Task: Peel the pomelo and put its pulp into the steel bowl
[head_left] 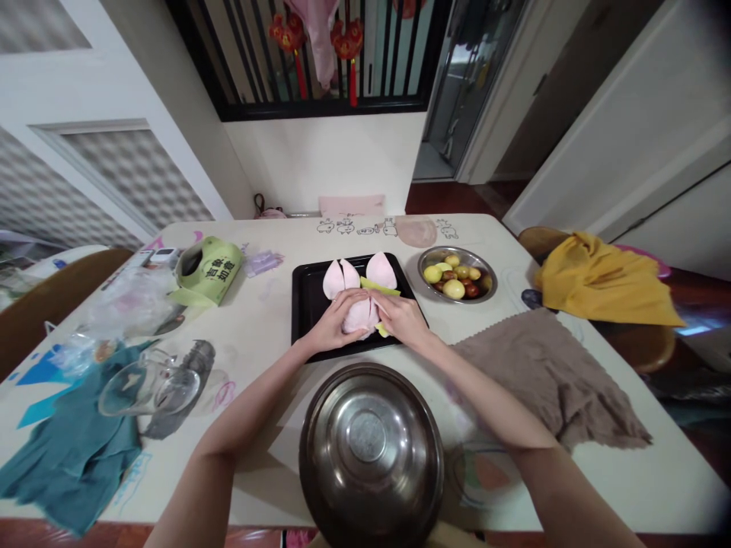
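Observation:
Both hands are on a pale pink peach-shaped bun point(359, 318) with a groove down its middle, at the front of a black baking tray point(311, 323). My left hand point(336, 323) curves around the bun's left side, thumb low and fingers over the top. My right hand point(403, 316) presses at its right side with fingers drawn together. Behind stand a grooved pink bun point(341, 279) at left and another pink bun point(381, 272) at right. A yellow-green strip point(380, 287) lies between them and my right hand. A smaller yellow-green piece point(382, 329) shows below my right fingers.
An upturned steel bowl point(371, 457) stands nearest me. A steel bowl of small yellow and brown fruit point(457, 274) is right of the tray, near a brown cloth point(553, 373). At left are a glass measuring jug point(137, 388), a teal cloth point(74, 449) and a green cap point(209, 270).

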The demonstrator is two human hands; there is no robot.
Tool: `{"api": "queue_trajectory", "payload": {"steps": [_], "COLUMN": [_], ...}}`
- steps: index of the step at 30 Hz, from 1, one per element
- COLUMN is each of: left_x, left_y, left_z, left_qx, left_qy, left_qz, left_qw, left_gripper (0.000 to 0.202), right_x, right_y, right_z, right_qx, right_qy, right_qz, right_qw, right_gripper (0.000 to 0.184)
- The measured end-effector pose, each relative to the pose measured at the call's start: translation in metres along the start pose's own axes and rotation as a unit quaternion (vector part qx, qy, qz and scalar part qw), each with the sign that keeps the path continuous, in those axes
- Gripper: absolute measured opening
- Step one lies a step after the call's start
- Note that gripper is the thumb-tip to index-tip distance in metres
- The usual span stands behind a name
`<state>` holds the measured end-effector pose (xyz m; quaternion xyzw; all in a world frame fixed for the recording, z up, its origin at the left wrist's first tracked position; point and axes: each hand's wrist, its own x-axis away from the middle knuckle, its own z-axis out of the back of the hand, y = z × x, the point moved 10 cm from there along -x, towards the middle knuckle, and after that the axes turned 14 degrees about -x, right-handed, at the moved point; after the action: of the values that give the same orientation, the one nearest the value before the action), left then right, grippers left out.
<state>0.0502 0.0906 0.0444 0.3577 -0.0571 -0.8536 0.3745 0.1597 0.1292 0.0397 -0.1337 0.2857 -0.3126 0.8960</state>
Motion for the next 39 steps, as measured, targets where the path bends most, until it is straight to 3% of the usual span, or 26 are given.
{"api": "queue_trajectory", "payload": {"steps": [4, 9, 14, 20, 25, 34, 39], "left_x": [0.003, 0.012, 0.020, 0.022, 0.021, 0.013, 0.010], "left_y": [0.005, 0.005, 0.011, 0.016, 0.019, 0.015, 0.005], "left_z": [0.001, 0.003, 0.005, 0.006, 0.002, -0.001, 0.004], "left_qx": [-0.026, -0.082, -0.111, -0.126, -0.131, -0.102, -0.047], "left_qy": [0.008, 0.063, 0.081, 0.076, 0.065, 0.043, 0.002], "left_qz": [0.010, 0.057, 0.034, 0.020, 0.002, -0.027, -0.042], "left_qw": [1.000, 0.993, 0.990, 0.989, 0.989, 0.994, 0.998], "left_gripper": [0.068, 0.068, 0.061, 0.060, 0.055, 0.051, 0.046], "right_x": [0.005, 0.007, 0.008, 0.007, 0.005, 0.004, 0.004], "right_y": [-0.006, -0.019, -0.033, -0.027, -0.019, -0.001, -0.001], "right_z": [-0.003, -0.002, 0.005, -0.003, -0.006, 0.002, -0.002], "right_qx": [0.012, -0.019, -0.069, -0.116, -0.125, -0.150, -0.098], "right_qy": [0.019, 0.002, -0.009, -0.032, -0.021, 0.051, 0.036], "right_qz": [-0.012, 0.011, 0.061, 0.042, 0.053, 0.010, -0.014], "right_qw": [1.000, 1.000, 0.996, 0.992, 0.991, 0.987, 0.994], "right_gripper": [0.051, 0.053, 0.061, 0.083, 0.074, 0.053, 0.052]}}
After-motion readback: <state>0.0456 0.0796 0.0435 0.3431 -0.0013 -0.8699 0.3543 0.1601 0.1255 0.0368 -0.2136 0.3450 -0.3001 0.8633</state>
